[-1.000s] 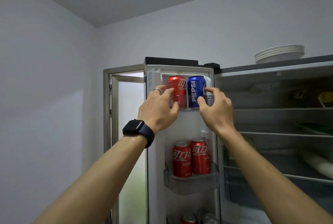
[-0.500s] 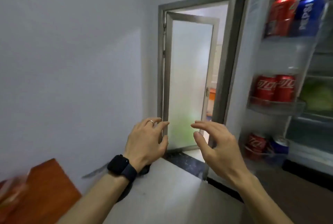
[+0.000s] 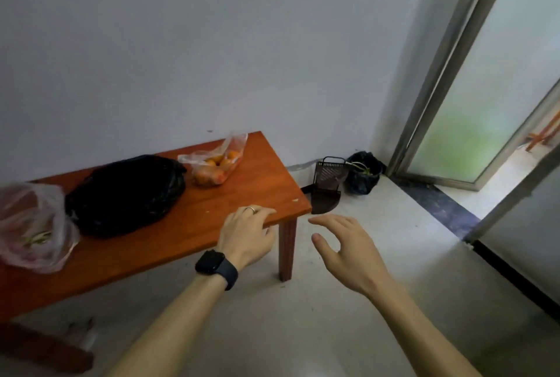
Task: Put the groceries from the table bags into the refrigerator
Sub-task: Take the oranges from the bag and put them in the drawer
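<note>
An orange-brown wooden table stands against the wall on the left. On it lie a black plastic bag, a clear bag of oranges at the far end, and a clear pinkish bag at the left edge. My left hand, with a ring and a dark watch, hovers empty over the table's near right corner, fingers loosely curled. Just right of that corner, above the floor, my right hand is open and holds nothing. The refrigerator is out of sight.
A dark dustpan and a black bag sit on the floor in the corner beyond the table. A frosted glass door stands open at the right, with a dark threshold strip below. Pale floor lies under my hands.
My hands let go of the cans in the fridge door and dropped down empty. The view swung left and down from the refrigerator to the table with the bags.
</note>
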The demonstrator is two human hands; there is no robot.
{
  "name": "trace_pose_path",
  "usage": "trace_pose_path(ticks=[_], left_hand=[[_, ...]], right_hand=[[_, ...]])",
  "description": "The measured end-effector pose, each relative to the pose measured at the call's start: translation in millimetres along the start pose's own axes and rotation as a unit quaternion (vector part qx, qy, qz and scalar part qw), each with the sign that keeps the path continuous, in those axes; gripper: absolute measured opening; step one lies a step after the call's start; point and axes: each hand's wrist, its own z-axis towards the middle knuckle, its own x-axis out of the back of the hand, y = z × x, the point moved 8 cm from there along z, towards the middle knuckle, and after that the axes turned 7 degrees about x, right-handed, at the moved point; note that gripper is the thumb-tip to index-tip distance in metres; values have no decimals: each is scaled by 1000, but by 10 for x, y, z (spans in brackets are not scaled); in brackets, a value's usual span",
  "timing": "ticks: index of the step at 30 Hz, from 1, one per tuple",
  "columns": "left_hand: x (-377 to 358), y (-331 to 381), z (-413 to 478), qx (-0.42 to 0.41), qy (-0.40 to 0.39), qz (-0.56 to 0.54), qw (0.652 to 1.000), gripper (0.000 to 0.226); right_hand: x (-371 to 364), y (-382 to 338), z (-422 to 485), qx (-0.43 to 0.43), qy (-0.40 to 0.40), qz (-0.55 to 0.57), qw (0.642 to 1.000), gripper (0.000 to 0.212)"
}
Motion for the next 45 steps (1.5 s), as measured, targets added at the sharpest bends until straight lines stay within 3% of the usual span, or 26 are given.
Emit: trace_pose_path(ticks=[10,23,30,33,38,45], left_hand=[[-172,-1311,339,113,-34,-8,993,41],[-111,-2174,2018,122,-2,-20,992,37],[-30,-2572,2943,82,4,-10,997,33],[-193,-2764,3402,40,-28,23,999,33],[-762,-3154,4047,-18,-154,62,986,35],[-1340,-3579,4352,-118,-285,229,923,46]], right_hand=[[-1202,-222,890,38,-115,43,992,42],[-2040,101,2750,69,-118,81,987,37],[-2351,182,3666,69,-115,60,989,36],[-2598,256,4042,56,-108,34,992,35],[-3005,378,4624,23,-85,-36,995,41],[-3788,571,4978,-7,-161,-94,982,35]])
